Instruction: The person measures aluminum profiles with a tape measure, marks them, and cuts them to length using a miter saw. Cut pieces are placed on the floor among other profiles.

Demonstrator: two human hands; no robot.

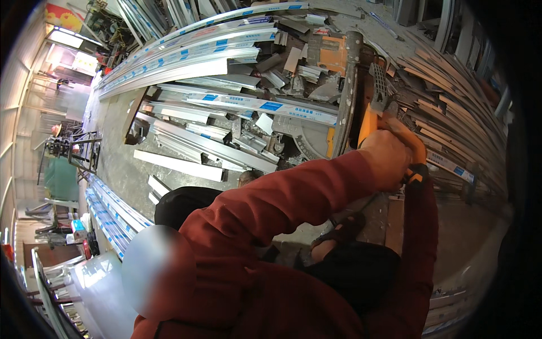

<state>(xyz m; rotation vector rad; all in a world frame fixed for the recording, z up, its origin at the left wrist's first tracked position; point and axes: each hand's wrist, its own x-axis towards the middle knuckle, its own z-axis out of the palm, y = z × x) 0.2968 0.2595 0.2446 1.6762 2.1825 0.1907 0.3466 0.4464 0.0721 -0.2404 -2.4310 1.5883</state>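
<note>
My left hand (387,159), at the end of a dark red sleeve stretched across from the left, is closed around the orange handle (416,144) of a cutting saw. The saw's dusty body (351,73) stands beyond it. A long silvery metal profile (271,105) with blue-and-white film runs crosswise at the saw, and a filmed piece (451,165) shows on the handle's right side. My right sleeve (420,226) rises from the lower right up to the handle. There my right hand is hidden, so its fingers cannot be made out.
Offcuts (243,141) and short profiles lie heaped left of the saw. Long filmed profiles (186,48) are stacked at the far left, more strips (451,96) at the right. Another filmed bundle (116,214) lies at left. My sandalled foot (341,230) is on the floor below.
</note>
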